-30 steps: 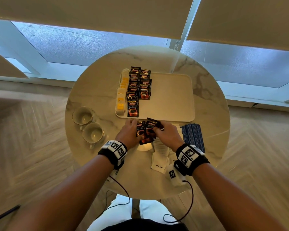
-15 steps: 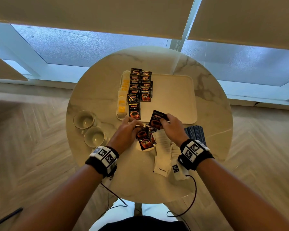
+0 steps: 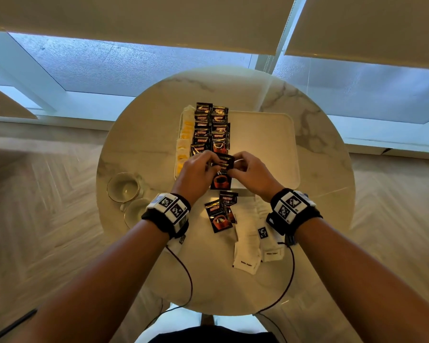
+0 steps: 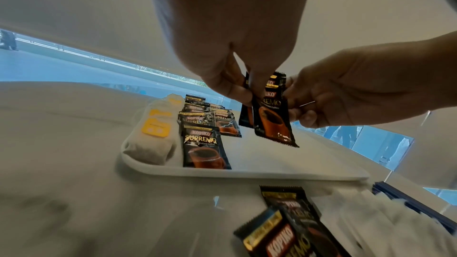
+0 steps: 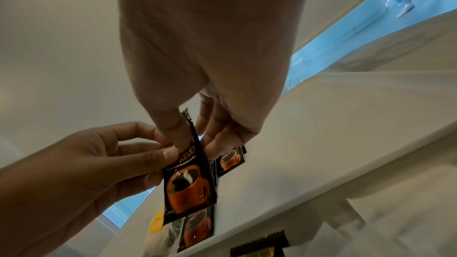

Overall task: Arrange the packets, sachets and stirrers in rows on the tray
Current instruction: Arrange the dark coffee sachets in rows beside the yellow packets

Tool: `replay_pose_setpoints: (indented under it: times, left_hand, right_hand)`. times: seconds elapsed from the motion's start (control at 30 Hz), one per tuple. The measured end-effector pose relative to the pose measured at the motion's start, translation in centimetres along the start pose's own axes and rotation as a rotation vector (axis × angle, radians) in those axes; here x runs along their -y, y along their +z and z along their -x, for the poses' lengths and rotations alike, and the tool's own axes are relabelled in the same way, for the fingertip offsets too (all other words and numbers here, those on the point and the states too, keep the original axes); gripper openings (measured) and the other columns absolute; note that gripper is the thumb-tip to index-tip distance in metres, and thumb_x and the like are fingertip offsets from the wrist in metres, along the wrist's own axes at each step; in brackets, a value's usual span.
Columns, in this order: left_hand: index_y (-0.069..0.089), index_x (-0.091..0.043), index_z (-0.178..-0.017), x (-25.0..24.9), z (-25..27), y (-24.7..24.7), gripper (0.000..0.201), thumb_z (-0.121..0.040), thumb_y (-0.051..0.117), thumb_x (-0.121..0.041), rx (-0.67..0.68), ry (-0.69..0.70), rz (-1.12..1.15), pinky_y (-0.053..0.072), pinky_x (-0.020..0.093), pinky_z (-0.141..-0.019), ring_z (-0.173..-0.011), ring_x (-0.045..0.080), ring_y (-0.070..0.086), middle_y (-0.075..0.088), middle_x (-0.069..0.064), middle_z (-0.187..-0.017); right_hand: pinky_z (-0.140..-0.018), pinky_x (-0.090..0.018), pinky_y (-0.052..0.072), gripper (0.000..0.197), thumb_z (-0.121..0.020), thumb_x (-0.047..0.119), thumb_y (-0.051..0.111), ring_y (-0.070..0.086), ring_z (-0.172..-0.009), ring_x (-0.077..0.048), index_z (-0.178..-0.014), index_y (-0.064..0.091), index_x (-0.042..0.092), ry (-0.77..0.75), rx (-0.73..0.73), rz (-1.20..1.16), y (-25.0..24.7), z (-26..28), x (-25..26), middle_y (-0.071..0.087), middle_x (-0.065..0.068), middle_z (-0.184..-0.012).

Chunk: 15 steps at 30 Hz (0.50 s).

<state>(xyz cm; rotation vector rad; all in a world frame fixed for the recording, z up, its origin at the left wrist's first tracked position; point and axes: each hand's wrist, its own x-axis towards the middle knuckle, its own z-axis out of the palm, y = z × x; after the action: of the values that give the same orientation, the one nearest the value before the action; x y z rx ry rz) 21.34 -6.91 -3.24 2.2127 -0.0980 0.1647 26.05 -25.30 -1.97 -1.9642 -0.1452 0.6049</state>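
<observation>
Above the near edge of the tray (image 3: pixel 265 149), left hand (image 3: pixel 196 173) and right hand (image 3: pixel 254 173) now meet, having come forward off the table since the earlier frame, both pinching the top of coffee packets (image 3: pixel 222 173) that hang below the fingertips.

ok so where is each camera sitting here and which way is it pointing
Head: worn on the head, looks down at the round marble table and white rectangular tray; both forearms, left hand and right hand show.
Left wrist: under the left hand, looks along its fingers across the tray; the right hand enters opposite.
Right wrist: under the right hand, faces the left hand.
Shared: all show both hands pinching black coffee sachets.
</observation>
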Motion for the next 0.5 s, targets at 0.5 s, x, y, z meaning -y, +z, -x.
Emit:
replay_pose_setpoints:
  times: [0.5]
  left_hand:
    - [0.064,-0.019,-0.125,3.5,-5.3,2.4,0.041,-0.085,0.070,-0.026,0.239,-0.110,-0.474,0.050,0.044,-0.091,-0.111,0.028,0.052,0.056,0.004,-0.126]
  right_hand:
    - [-0.090,-0.039,0.058,0.025,-0.085,0.021,0.077,0.070,-0.092,-0.017,-0.108,0.072,0.013,0.038,-0.151,0.224,0.1,-9.5,-2.3,0.074,-0.002,-0.097]
